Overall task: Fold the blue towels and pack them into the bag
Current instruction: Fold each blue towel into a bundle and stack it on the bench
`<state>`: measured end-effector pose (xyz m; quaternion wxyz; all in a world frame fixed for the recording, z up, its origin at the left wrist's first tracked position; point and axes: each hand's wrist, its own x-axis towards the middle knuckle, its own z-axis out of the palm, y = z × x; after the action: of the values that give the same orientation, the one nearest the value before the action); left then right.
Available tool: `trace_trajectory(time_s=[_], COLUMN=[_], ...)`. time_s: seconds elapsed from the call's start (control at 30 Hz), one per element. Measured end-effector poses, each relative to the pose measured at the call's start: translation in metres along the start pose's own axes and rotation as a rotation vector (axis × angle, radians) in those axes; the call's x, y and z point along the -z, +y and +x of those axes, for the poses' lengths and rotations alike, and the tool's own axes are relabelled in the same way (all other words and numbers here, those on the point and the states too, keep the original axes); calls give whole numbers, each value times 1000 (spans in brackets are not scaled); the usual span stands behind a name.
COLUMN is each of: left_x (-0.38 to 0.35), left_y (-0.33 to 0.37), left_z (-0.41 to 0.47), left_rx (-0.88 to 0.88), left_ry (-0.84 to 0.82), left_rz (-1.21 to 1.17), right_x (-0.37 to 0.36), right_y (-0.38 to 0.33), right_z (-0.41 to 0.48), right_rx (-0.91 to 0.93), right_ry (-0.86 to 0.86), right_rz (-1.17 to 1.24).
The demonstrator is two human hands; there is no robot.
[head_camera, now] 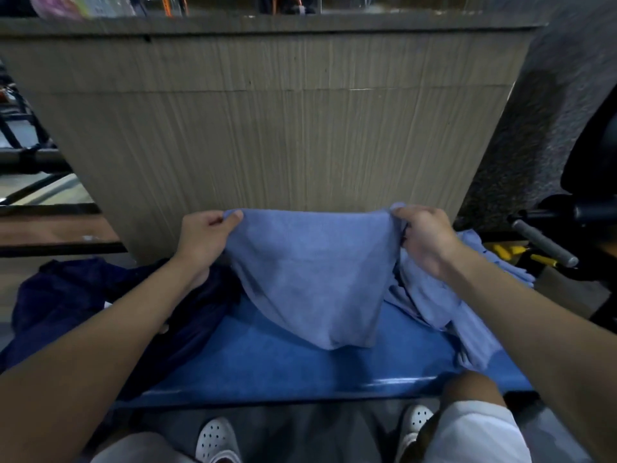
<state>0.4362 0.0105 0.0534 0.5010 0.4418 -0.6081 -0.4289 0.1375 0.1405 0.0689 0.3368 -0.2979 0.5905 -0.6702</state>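
Note:
A light blue towel (314,275) hangs spread between my two hands above a blue bench (283,365). My left hand (203,238) pinches its upper left corner and my right hand (424,235) grips its upper right corner. The towel's lower edge sags down and touches the bench top. A heap of more light blue towels (444,295) lies on the bench's right end, partly under my right forearm. A dark navy bag (83,302) lies crumpled on the left end of the bench, beneath my left forearm.
A tall grey-brown panel (267,128) stands right behind the bench. A black chair with a grey handle (544,243) and yellow-handled tools (510,253) sit at the right. A wooden shelf (50,232) is at the left. My knees and white shoes (217,439) are below the bench edge.

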Motion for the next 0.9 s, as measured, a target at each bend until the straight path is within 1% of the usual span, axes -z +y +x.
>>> trace_trajectory(time_s=[0.03,0.1,0.13,0.23,0.33,0.43,0.5,0.57,0.63,0.7,0.73,0.8,0.87,0.9], left_x=[2,2,1,-3,-5,-6,-6,-5,-3,0,2,5,6,7], left_y=[8,19,22,24,17,8,2,-2,-5,-7,-5,-1,1,0], left_z=[5,12,14,13,6,-2,-6,-8,-8,-6,-7,-10,-13,-13], left_rx=[-13,-26,-25,10,53,81,108,128,161,245,292,345,338,319], left_ry=[15,51,58,42,23,22,11,8,12,3,-37,-216,-381,-407], left_rz=[-5,3,11,49,77,99,124,158,175,159,142,100,73,79], right_x=[1,3,5,5,7,11,12,13,15,19,21,24,25,26], right_y=[-10,-20,-20,-9,8,25,30,30,27,26,25,27,30,31], right_z=[1,-1,-2,-6,-4,-2,-3,-6,-8,-8,-8,-5,-3,-2], right_rx=[23,59,73,117,70,-4,-72,-143,-189,-216,-218,-188,-112,-61], right_ry=[-61,-161,-173,-117,-40,-95,-114,-139,-235,-346,-386,-401,-363,-345], right_rz=[8,-51,-105,-248,-317,-391,-367,-282,-158,-64,-59,-145,-314,-389])
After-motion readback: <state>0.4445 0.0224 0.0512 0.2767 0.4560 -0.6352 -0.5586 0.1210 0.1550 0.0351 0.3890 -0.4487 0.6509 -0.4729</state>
